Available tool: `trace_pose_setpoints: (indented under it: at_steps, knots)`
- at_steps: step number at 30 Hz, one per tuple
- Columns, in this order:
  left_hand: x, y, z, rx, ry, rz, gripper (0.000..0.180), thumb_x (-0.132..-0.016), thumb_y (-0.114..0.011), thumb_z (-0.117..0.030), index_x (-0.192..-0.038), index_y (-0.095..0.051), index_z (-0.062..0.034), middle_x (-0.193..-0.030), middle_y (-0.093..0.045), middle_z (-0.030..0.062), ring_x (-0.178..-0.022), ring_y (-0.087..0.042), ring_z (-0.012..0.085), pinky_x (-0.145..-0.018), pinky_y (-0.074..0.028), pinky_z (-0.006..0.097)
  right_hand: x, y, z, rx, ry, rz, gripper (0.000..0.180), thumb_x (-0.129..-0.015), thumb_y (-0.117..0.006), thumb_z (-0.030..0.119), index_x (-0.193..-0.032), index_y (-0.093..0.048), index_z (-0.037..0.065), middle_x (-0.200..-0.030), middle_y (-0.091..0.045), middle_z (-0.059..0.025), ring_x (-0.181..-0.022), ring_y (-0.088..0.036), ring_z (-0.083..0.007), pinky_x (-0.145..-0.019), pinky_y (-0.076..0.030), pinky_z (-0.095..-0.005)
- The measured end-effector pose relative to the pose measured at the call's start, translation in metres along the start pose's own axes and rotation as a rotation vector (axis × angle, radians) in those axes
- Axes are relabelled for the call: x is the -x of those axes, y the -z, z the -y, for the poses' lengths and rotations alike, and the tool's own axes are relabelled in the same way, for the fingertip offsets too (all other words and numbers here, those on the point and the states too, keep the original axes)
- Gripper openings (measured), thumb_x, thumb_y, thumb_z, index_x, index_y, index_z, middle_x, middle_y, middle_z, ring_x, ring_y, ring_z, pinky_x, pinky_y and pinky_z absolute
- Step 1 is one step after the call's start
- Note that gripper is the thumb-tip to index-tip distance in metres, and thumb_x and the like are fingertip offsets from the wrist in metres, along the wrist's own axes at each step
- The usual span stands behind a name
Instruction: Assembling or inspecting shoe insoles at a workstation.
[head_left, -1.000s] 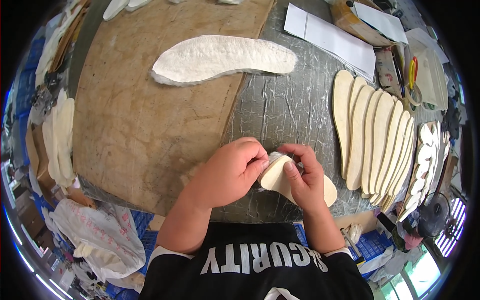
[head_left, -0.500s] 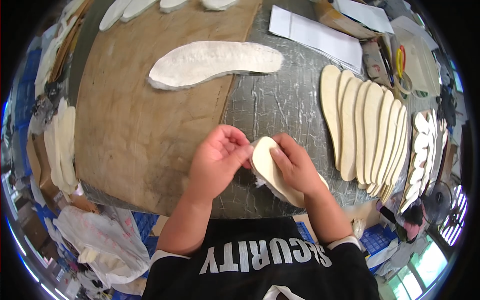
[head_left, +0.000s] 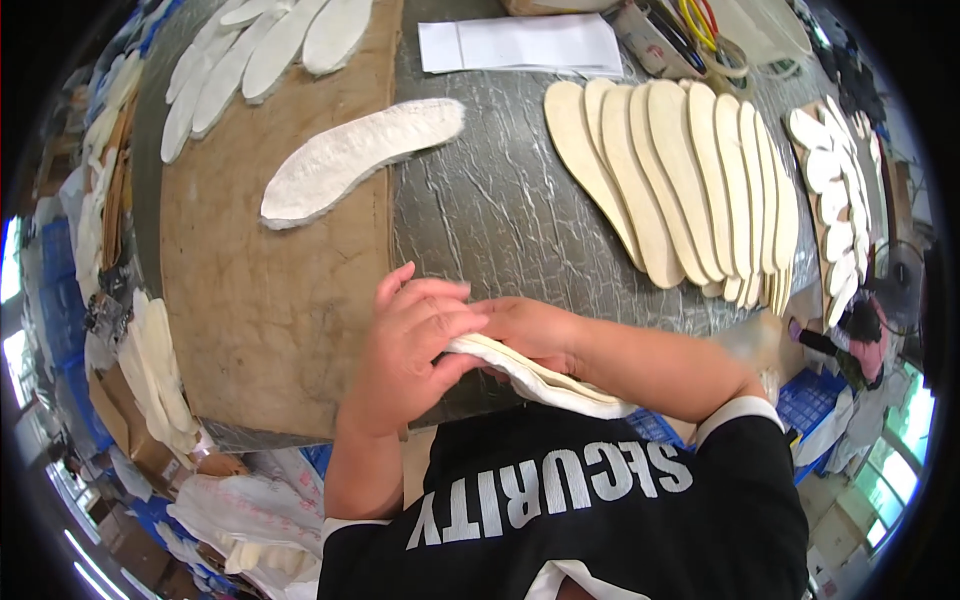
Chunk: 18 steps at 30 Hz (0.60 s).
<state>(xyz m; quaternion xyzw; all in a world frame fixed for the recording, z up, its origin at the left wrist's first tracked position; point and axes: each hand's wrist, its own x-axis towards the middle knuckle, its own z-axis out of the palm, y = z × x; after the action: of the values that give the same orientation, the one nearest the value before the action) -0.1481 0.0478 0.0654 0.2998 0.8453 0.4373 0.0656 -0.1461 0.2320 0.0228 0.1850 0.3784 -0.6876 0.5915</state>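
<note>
A cream insole [head_left: 560, 388] with a white fleecy layer under it is held edge-up close to my body. My left hand [head_left: 410, 345] pinches its toe end between thumb and fingers. My right hand [head_left: 525, 328] grips it from the far side, its fingers partly hidden behind the insole and my left hand. Farther off, a single white fleecy insole [head_left: 360, 160] lies across the edge of a brown board [head_left: 270, 300], apart from both hands.
To the right, several cream insoles [head_left: 660, 185] lie fanned out on the dark crinkled table cover [head_left: 470, 210]. White fleecy insoles [head_left: 275, 50] rest at the far left. White paper [head_left: 520, 44] and a holder with tools [head_left: 655, 38] stand at the back.
The held insole has turned from flat to edge-up, nearer my body. My right hand has swung round to its far side, and my left hand has closed over the toe end. The view has shifted right.
</note>
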Motion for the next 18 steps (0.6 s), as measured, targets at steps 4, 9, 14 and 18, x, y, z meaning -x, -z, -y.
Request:
trace_pose_setpoints:
  at_steps: [4,9,14,18]
  knots:
    - [0.018,-0.008,0.005,0.328,0.241,0.018,0.020,-0.069,-0.075,-0.004,-0.087,-0.066,-0.0026,-0.086,-0.065,0.0100,-0.078,-0.060,0.0246,-0.078,-0.047,0.037,0.009,0.008,-0.010,-0.022,0.008,0.081,0.041,-0.102,-0.040,0.037,-0.117,-0.059,0.005,-0.092,-0.064,-0.0059,-0.080,-0.061,-0.0106,-0.065,-0.051,-0.0267]
    - [0.041,-0.012,0.009,0.392,0.350,-0.103,0.015,-0.076,-0.073,-0.002,-0.087,-0.063,0.0021,-0.085,-0.061,0.0095,-0.075,-0.058,0.0172,-0.066,-0.045,0.027,0.049,0.033,-0.005,1.068,0.395,0.070,0.064,-0.081,-0.064,0.057,-0.116,-0.062,0.004,-0.090,-0.067,-0.0194,-0.087,-0.066,-0.0322,-0.073,-0.050,-0.0448]
    - [0.056,-0.017,0.009,0.398,0.486,-0.108,0.015,-0.079,-0.072,-0.006,-0.088,-0.062,0.0021,-0.091,-0.061,0.0084,-0.082,-0.056,0.0159,-0.073,-0.043,0.027,0.053,0.019,-0.020,1.433,0.540,-0.161,0.052,-0.075,-0.070,0.053,-0.103,-0.064,0.009,-0.065,-0.063,-0.0152,-0.066,-0.062,-0.0378,-0.062,-0.048,-0.0470]
    - [0.064,-0.020,0.010,0.424,0.480,-0.125,0.015,-0.081,-0.071,-0.007,-0.088,-0.062,0.0018,-0.091,-0.061,0.0084,-0.083,-0.056,0.0158,-0.075,-0.044,0.027,0.050,0.015,-0.021,1.507,0.566,-0.280,0.035,-0.087,-0.059,0.044,-0.088,-0.064,0.010,-0.060,-0.060,-0.0134,-0.060,-0.062,-0.0341,-0.059,-0.047,-0.0466]
